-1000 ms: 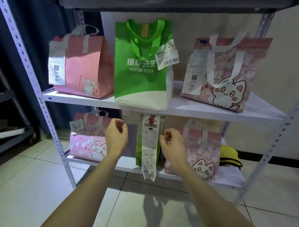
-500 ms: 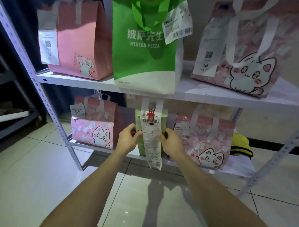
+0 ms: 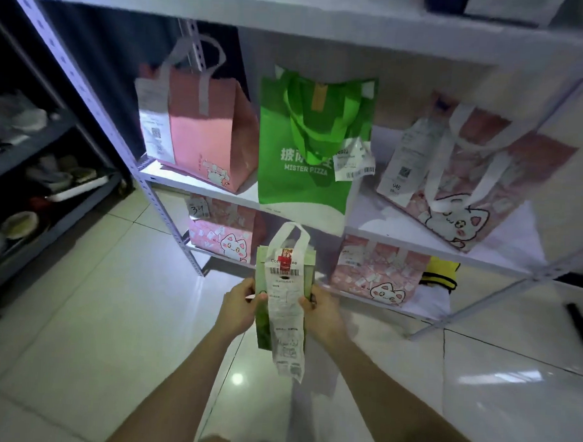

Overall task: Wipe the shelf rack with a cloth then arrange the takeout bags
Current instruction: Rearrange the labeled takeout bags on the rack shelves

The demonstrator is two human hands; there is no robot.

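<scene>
I hold a small pale-green takeout bag [image 3: 262, 323] with a long white receipt in front of the shelf rack [image 3: 170, 212], off the shelves and above the floor. My left hand [image 3: 239, 305] grips its left side and my right hand [image 3: 323, 312] grips its right side. On the middle shelf stand a pink bag [image 3: 206, 140], a green Mister Pizza bag [image 3: 302, 174] and a pink cat bag [image 3: 469, 175]. The lower shelf carries a pink cat bag [image 3: 222, 238] on the left and another [image 3: 378, 274] on the right. A yellow cloth [image 3: 440, 272] lies at the lower shelf's right end.
A dark rack [image 3: 51, 190] with bowls and dishes stands at the left. Glossy floor tiles [image 3: 95, 312] spread under my arms. An upper shelf board [image 3: 292, 23] runs across the top. A dark object [image 3: 579, 320] lies on the floor at the right edge.
Both hands reached to the small green bag on the lower shelf, took hold of its sides, and pulled it out toward me. The view tilted down and back.
</scene>
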